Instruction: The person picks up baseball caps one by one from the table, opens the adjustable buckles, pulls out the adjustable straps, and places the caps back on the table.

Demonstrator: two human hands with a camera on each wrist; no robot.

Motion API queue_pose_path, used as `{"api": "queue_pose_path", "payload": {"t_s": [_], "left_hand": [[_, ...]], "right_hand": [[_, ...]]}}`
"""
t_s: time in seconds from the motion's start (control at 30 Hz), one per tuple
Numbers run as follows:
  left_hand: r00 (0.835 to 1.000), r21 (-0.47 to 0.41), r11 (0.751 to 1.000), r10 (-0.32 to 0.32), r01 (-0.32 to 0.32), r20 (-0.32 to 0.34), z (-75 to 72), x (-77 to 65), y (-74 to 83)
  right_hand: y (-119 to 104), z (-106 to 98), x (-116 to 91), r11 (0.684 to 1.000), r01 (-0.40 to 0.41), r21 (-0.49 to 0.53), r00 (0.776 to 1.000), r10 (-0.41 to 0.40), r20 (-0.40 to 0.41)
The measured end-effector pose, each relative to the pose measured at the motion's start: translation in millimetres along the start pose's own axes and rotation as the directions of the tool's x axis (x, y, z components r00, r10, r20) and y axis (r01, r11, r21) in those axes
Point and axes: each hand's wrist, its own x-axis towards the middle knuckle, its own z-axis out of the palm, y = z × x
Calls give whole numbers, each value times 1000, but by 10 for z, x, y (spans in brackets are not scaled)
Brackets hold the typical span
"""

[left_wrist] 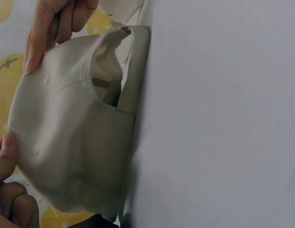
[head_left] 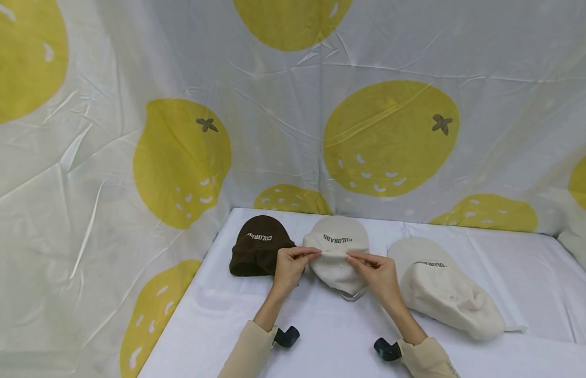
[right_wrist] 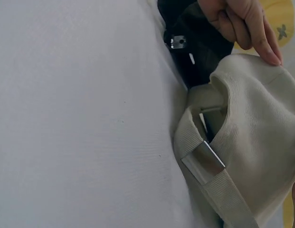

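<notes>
While the left hand and the right hand pinched it, the middle cap sat near the far edge of the tabletop

With its thumb and forefinger drawn together at the tips, the left hand gripped a bit of cloth on the left of the crown; its other fingers were folded back. The right hand pinched the crown too, just beside the left, and the two sets of fingertips stood apart with a short stretch of cloth between them. The middle cap was cream, with COLORADO lettering beyond the fingers and its back opening towards the person. Across that opening ran a strap with a metal clasp, low beside the tabletop.

Behind the wrists came a left sleeve and a right sleeve, both beige, and a black device showed at the inner side of each wrist: a left device and a right device.

Just beside the left hand, by the far left corner, sat the brown cap, its lettering partly folded over. Whether it touched the middle cap was hard to tell. Past the right hand lay the right cap, also cream, slanting from near the far edge towards the right front.

Beyond the far and left edges hung a pale cloth printed with yellow lemons.
</notes>
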Motion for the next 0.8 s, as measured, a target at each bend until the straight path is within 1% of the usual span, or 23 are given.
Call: {"api": "queue_pose_path", "payload": {"t_s": [0.17, 0.37, 0.47, 0.6, 0.7, 0.8], "left_hand": [[1000, -30, 1000, 7, -6, 11, 0, -8, 86], [999, -20, 999, 30, -29, 33, -1, -19, 203], [999, -7, 999, 38, -38, 34, 7, -20, 267], [997, -10, 998, 70, -69, 43, 16, -23, 365], [994, -18, 995, 98, -97, 57, 19, -32, 447], [992, -16, 995, 102, -101, 69, 21, -43, 521]], "right_hand": [[-43, -34, 0, 999, 42, 19, 999, -41, -13], [-158, -86, -12, 996, 94, 13, 996, -93, -15], [-231, -116, -14, 995, 95, 17, 995, -94, -14], [-337, -156, -19, 995, 94, 24, 996, -93, -12], [-421, -192, -30, 995, 101, 25, 995, -101, 4], [-508, -242, -52, 995, 95, 16, 995, -95, 32]]}}
